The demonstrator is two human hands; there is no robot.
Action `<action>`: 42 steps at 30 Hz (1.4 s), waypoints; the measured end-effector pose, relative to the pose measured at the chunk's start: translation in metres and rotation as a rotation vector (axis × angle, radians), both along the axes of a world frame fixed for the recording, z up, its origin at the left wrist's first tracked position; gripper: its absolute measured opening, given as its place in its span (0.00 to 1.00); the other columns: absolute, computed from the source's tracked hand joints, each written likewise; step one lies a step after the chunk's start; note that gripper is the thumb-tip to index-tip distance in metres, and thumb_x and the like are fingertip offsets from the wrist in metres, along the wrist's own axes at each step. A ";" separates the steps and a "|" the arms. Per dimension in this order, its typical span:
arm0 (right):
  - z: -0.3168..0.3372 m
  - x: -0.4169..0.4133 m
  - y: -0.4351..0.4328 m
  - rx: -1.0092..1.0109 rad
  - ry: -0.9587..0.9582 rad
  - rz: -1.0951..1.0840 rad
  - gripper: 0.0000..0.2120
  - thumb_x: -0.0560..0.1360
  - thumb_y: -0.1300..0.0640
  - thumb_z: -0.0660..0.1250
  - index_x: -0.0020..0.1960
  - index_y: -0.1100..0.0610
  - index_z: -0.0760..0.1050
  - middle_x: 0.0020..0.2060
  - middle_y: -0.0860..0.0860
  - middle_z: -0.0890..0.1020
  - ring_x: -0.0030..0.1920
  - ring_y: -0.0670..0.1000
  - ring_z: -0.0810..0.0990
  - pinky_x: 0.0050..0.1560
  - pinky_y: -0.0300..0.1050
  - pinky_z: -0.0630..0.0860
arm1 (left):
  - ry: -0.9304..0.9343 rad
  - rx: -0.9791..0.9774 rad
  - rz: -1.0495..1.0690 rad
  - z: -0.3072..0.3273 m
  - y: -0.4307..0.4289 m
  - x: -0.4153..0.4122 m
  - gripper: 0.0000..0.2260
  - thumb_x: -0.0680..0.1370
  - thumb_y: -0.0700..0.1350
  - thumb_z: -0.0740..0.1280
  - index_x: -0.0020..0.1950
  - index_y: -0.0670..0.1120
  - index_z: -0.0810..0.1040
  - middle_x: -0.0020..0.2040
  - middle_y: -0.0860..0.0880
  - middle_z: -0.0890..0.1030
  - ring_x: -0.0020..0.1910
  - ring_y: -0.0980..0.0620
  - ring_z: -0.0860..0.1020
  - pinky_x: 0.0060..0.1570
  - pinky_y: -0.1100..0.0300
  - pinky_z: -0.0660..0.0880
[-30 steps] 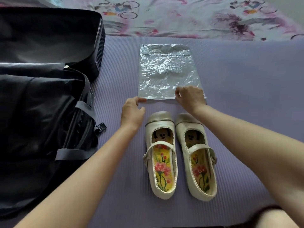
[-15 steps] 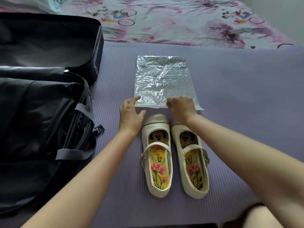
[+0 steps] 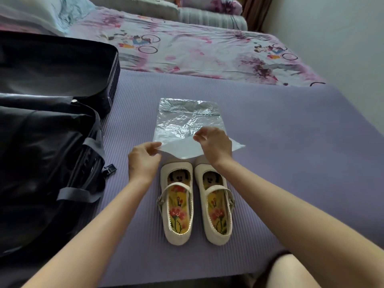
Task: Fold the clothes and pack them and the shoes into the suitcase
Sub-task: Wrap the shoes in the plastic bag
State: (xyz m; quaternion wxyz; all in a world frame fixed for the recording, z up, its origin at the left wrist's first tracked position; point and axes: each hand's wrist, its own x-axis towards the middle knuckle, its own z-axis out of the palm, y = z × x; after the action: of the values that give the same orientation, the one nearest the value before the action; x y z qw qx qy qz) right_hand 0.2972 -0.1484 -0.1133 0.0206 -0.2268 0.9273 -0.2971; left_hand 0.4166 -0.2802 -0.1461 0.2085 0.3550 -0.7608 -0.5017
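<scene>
Palms down, left hand (image 3: 143,161) and right hand (image 3: 216,148) each pinch bag's (image 3: 187,119) near edge over shoes (image 3: 178,213).

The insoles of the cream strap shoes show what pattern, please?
Yellow embroidered insoles with red flowers; head view.

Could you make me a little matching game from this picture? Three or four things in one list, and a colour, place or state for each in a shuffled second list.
Things:
1. plastic bag
2. shoes
3. suitcase
4. mat

Descriptions:
A. purple and ribbed
B. black, open, at the left
C. cream, side by side
D. near edge pinched by the left hand and the right hand

Pairs: 1-D, 2-C, 3-B, 4-A
</scene>
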 end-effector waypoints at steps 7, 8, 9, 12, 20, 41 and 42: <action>0.003 0.005 -0.007 0.000 0.098 -0.008 0.08 0.78 0.55 0.64 0.54 0.50 0.80 0.51 0.47 0.84 0.52 0.51 0.80 0.49 0.45 0.75 | 0.020 0.053 0.040 0.006 -0.004 -0.011 0.17 0.68 0.52 0.76 0.53 0.50 0.80 0.52 0.46 0.82 0.53 0.48 0.80 0.51 0.50 0.79; 0.002 0.005 -0.007 -0.034 0.088 -0.021 0.07 0.78 0.55 0.64 0.53 0.50 0.80 0.51 0.46 0.84 0.52 0.50 0.81 0.49 0.45 0.75 | 0.010 0.033 0.041 0.006 -0.005 -0.013 0.15 0.68 0.51 0.76 0.53 0.50 0.80 0.52 0.46 0.82 0.53 0.48 0.80 0.51 0.52 0.79; 0.000 0.005 -0.007 -0.065 0.077 -0.030 0.07 0.78 0.55 0.65 0.53 0.50 0.81 0.50 0.45 0.84 0.51 0.49 0.81 0.49 0.45 0.75 | 0.004 0.018 0.036 0.006 -0.005 -0.014 0.14 0.69 0.48 0.75 0.54 0.49 0.80 0.52 0.46 0.81 0.53 0.48 0.80 0.51 0.55 0.78; -0.002 0.004 -0.007 -0.178 0.056 -0.069 0.06 0.77 0.56 0.66 0.52 0.51 0.81 0.48 0.47 0.84 0.50 0.48 0.82 0.48 0.46 0.78 | -0.004 -0.069 -0.016 0.008 0.002 -0.015 0.16 0.71 0.38 0.69 0.59 0.48 0.78 0.53 0.48 0.79 0.49 0.53 0.79 0.42 0.64 0.71; 0.011 -0.012 -0.015 -0.248 0.091 -0.073 0.07 0.78 0.56 0.65 0.52 0.51 0.81 0.48 0.45 0.84 0.48 0.46 0.82 0.45 0.44 0.77 | 0.100 -0.534 -0.277 0.003 -0.004 -0.017 0.31 0.70 0.26 0.62 0.62 0.56 0.62 0.75 0.43 0.59 0.74 0.44 0.59 0.37 0.72 0.68; -0.016 0.057 0.107 -0.350 0.012 -0.328 0.24 0.75 0.50 0.67 0.69 0.54 0.67 0.66 0.50 0.68 0.67 0.51 0.64 0.65 0.33 0.58 | 0.058 -0.437 -0.340 -0.005 0.005 -0.036 0.34 0.74 0.35 0.69 0.76 0.52 0.58 0.69 0.42 0.71 0.75 0.47 0.57 0.68 0.47 0.67; -0.024 0.069 0.124 -0.341 -0.135 -0.375 0.25 0.74 0.46 0.67 0.68 0.54 0.68 0.63 0.50 0.70 0.64 0.51 0.67 0.65 0.41 0.64 | 0.064 -0.424 -0.333 -0.005 0.010 -0.037 0.34 0.74 0.34 0.69 0.75 0.51 0.59 0.65 0.39 0.75 0.74 0.47 0.58 0.68 0.47 0.67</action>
State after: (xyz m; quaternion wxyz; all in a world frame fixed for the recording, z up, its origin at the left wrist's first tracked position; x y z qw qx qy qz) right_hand 0.3661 -0.0248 -0.1376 -0.0115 -0.0306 0.8861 -0.4623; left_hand 0.3797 -0.2705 -0.1511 0.2165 0.1574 -0.8898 -0.3696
